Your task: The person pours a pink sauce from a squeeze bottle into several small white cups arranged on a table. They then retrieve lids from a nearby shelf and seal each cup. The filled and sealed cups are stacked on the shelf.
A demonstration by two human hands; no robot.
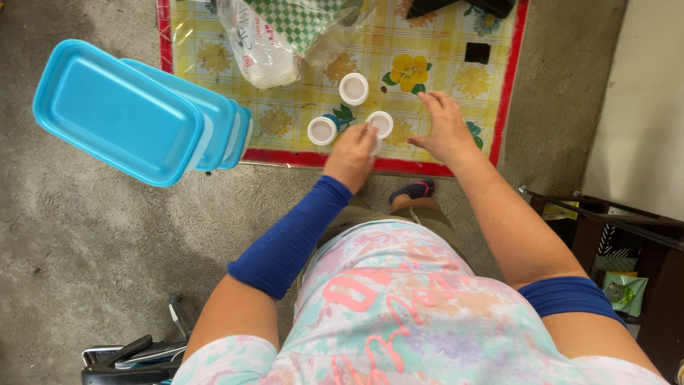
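floral tabletop (442, 64): left hand (352, 151) pinches a small white cup (380, 124); right hand (446, 127) rests open beside; steadying it upright seems wise.

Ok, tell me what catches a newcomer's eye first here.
The stack of bright blue tubs at upper left stands out most. On the yellow floral table, three small white cups cluster; the left hand touches the nearest, and the right hand rests flat beside it.

Clear plastic bag (267, 43) of white powder at tablecloth's (442, 43) top
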